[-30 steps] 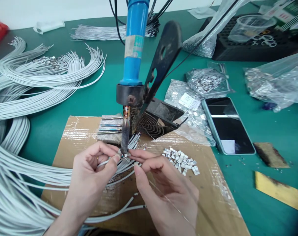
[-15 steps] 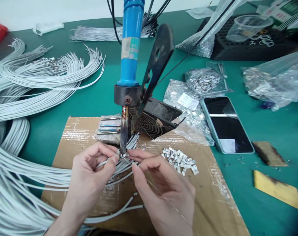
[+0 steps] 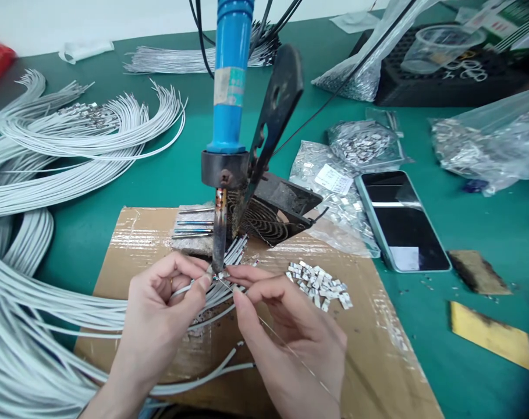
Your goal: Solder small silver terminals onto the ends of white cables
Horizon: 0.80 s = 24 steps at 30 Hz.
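My left hand (image 3: pixel 162 314) is closed, thumb and forefinger pinching the end of a white cable (image 3: pixel 184 290). That end meets a small silvery metal piece (image 3: pixel 222 275) right under the tip of an upright soldering iron (image 3: pixel 229 119) with a blue handle. From the right, my right hand (image 3: pixel 297 326) pinches a thin solder wire (image 3: pixel 294 353), which crosses the palm and points at the same spot. Its forefinger reaches close to the metal piece; whether it touches is too small to tell. Several white cable ends (image 3: pixel 235 253) lie behind and beneath my fingers.
The iron hangs in a black metal stand (image 3: pixel 275 107). Cardboard (image 3: pixel 369 349) covers the work spot, bearing a pile of small metal pieces (image 3: pixel 320 285). White cable bundles (image 3: pixel 72 174) fill the left. A phone (image 3: pixel 406 227), bags of metal parts (image 3: pixel 362 142) and a yellow sponge (image 3: pixel 493 337) are rightward.
The soldering iron and its stand have shifted very slightly to the left. Both hands keep nearly the same place and grip, with the right thumb a touch further left.
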Available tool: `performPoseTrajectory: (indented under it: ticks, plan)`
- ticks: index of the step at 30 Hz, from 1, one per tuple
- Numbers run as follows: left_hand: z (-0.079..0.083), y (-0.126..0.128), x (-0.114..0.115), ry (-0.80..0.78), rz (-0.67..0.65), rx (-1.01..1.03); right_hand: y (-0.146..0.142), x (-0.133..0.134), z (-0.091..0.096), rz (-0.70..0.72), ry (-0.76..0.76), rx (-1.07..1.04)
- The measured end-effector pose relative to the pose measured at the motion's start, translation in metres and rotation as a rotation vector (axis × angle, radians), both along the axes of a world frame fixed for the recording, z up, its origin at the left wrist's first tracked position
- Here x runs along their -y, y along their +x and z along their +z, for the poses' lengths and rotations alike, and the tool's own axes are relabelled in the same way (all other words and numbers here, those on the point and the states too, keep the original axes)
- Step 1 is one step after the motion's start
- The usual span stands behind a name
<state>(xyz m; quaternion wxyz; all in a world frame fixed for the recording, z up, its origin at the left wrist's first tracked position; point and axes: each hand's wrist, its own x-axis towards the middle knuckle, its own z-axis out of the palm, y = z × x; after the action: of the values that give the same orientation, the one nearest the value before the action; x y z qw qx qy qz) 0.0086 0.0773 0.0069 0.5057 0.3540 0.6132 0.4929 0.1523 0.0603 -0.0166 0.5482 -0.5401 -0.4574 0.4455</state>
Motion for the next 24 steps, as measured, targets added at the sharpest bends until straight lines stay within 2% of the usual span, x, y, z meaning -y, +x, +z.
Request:
performPoseTrajectory:
  ticks: [24]
  plan:
    - [-0.0028,-0.0005,-0.0004,0.004,-0.004,0.027,0.0001,-0.0005,-0.0025,0.027,0.026,0.014]
